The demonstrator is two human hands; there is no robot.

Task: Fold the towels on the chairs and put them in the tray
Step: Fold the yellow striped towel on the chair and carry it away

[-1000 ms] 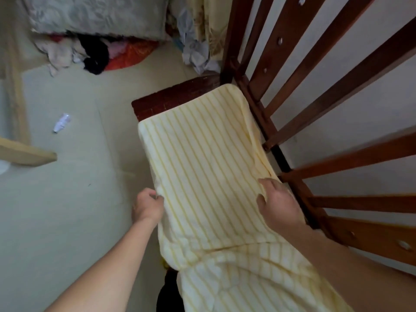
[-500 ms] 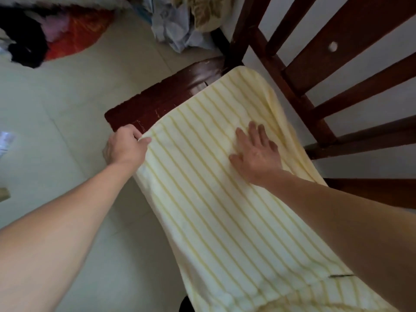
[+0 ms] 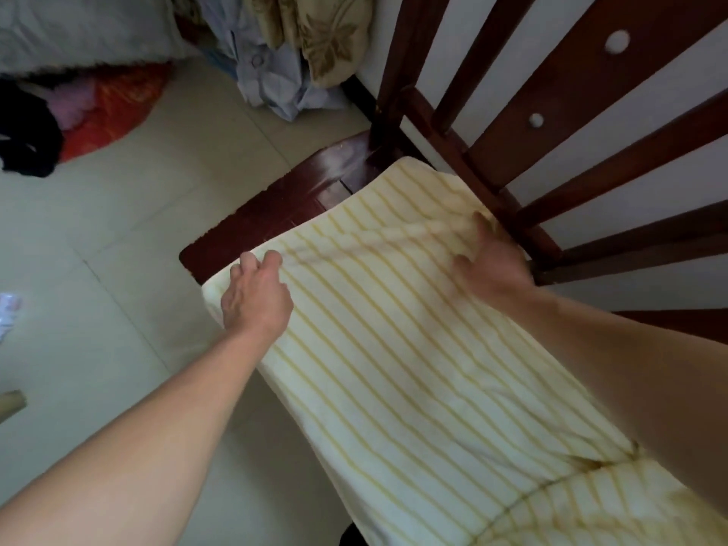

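A pale yellow striped towel (image 3: pixel 394 348) lies along the seat of a dark red wooden chair (image 3: pixel 275 206) and hangs over its near edge. My left hand (image 3: pixel 256 297) pinches the towel's left edge near the far end. My right hand (image 3: pixel 488 266) grips the right edge beside the chair's back slats, and a raised fold of cloth runs between the two hands. No tray is in view.
The chair's slatted back (image 3: pixel 551 112) rises at the right against a white wall. A heap of clothes (image 3: pixel 90 112) and a crumpled light blue cloth (image 3: pixel 275 84) lie on the pale tiled floor (image 3: pixel 98 250) at the far left and centre.
My right hand went from lying flat on the towel to gripping its right edge. My left hand shifted onto the left edge, and the cloth between them has lifted into a ridge.
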